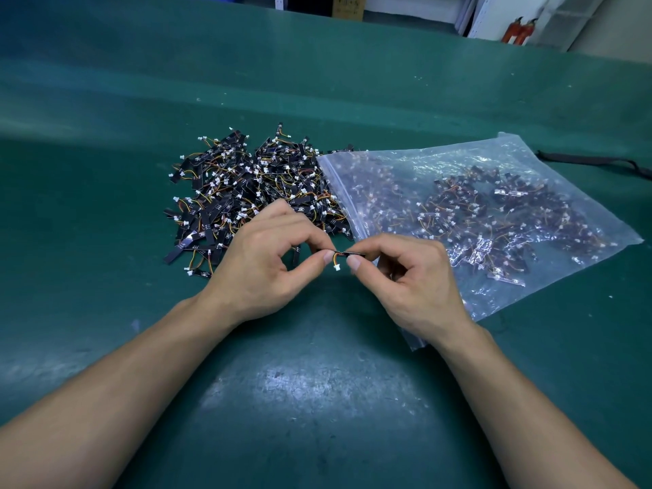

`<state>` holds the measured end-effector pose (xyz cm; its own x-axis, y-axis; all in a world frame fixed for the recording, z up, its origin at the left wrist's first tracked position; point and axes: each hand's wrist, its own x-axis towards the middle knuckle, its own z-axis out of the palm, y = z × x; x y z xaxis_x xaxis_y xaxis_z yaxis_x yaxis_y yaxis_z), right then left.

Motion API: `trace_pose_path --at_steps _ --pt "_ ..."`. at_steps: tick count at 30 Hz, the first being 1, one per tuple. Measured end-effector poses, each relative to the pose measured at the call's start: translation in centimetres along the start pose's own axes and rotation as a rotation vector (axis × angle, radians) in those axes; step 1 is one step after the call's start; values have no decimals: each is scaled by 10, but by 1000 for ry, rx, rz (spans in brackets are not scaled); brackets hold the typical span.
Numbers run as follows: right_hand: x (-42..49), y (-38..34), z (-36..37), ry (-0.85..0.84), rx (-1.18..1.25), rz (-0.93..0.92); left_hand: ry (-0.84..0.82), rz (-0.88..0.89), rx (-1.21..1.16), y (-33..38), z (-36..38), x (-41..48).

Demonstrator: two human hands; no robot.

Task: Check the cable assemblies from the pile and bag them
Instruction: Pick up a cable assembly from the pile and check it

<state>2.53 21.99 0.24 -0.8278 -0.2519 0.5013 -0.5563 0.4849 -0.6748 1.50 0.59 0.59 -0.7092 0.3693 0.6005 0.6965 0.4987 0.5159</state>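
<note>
Green matting covers the bench, where the left hand and right hand both pinch one small black cable assembly between thumb and fingers. Behind lies the heap of black cable assemblies, touching a clear plastic zip bag holding more.

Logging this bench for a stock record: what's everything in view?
cable assembly pile: one heap, black with white connectors, left of bag
held cable assembly: one, black with orange wires, between both hands
zip bag: one, clear, partly filled, right of pile
table mat: one, green, under everything
strap: one, black, far right
fire extinguishers: two, red, background upper right
hands: two, left hand and right hand, each pinching the held assembly
</note>
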Motion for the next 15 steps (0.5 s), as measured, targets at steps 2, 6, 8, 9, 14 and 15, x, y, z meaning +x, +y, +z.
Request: trace_pose_path --at_steps 2,6,8,9,14,15 --pt "0 0 0 -2 -1 -4 -5 -5 -6 1 0 0" --pt "1 0 -1 2 -5 -18 -15 -16 -20 0 -1 -1" --pt "1 0 -1 8 -8 -24 -17 -18 -24 0 -1 -1" --pt "0 0 -1 8 -10 -22 -18 -16 -24 0 -1 -1" --pt "0 -4 -1 2 -13 10 -11 -14 -13 -1 0 -1" --pt "0 -4 -1 -2 -11 20 -10 -10 -7 -1 1 -1"
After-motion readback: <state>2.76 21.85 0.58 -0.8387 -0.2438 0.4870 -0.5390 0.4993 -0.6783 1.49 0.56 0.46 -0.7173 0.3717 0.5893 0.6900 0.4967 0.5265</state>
